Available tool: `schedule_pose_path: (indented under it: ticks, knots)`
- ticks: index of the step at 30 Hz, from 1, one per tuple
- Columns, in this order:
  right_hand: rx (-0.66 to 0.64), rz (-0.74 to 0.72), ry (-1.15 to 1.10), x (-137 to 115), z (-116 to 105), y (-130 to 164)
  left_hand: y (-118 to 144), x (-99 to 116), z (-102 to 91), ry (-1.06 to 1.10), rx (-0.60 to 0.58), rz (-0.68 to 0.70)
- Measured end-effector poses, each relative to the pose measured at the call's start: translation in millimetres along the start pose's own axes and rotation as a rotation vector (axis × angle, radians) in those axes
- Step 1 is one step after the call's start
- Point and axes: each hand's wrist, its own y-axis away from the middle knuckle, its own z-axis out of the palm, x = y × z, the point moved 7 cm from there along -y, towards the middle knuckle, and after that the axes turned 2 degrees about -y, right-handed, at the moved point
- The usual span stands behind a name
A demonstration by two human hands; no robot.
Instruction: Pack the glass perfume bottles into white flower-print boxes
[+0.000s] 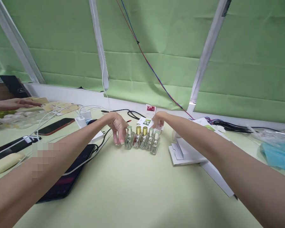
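Bottles (pixel 142 139): five small glass ones, standing upright in a tight row near the middle of the pale green counter (pixel 137 196), touching one another. Caps differ: silver at the left end, two gold next, two pale ones at the right.

Left hand (pixel 117 126): fingers (pixel 120 136) pointed down and loosely curved, resting against the left end of the row, touching the silver-capped bottle. Not closed round anything.

Right hand (pixel 159 119): behind the right end of the row, fingers curled over a small white box (pixel 146 122) lying just beyond the bottles. Cannot tell whether it pinches the box or only rests on it; the fingertips are hidden.

Surroundings: a small card with a red print (pixel 150 109) stands by the wall. Stacked white boxes (pixel 187 152) lie right of the row, near but apart. A dark phone (pixel 68 177) lies under the left forearm, with white cables (pixel 61 114) and a charger (pixel 82 120) beyond. Another person's hand (pixel 16 103) is at the far left edge, well apart.

Judgement on handling: the bottles are narrow and packed close, so a sideways push at one end would likely pass along the whole row. Contact low on the glass rather than at the caps should limit tipping. The left forearm is close over the phone and cables; lifting the elbow would avoid dragging them.
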Motion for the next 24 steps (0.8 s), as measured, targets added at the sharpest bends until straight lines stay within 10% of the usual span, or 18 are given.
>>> schedule_pose_path:
  ticks: [13,24]
  knots:
    - [0.019,-0.027,-0.017,5,-27,37,-12,9,-5.5,0.095,0.117,0.149]
    - [0.120,0.156,-0.173,70,-71,109,-14,18,4.1,0.020,0.095,0.111]
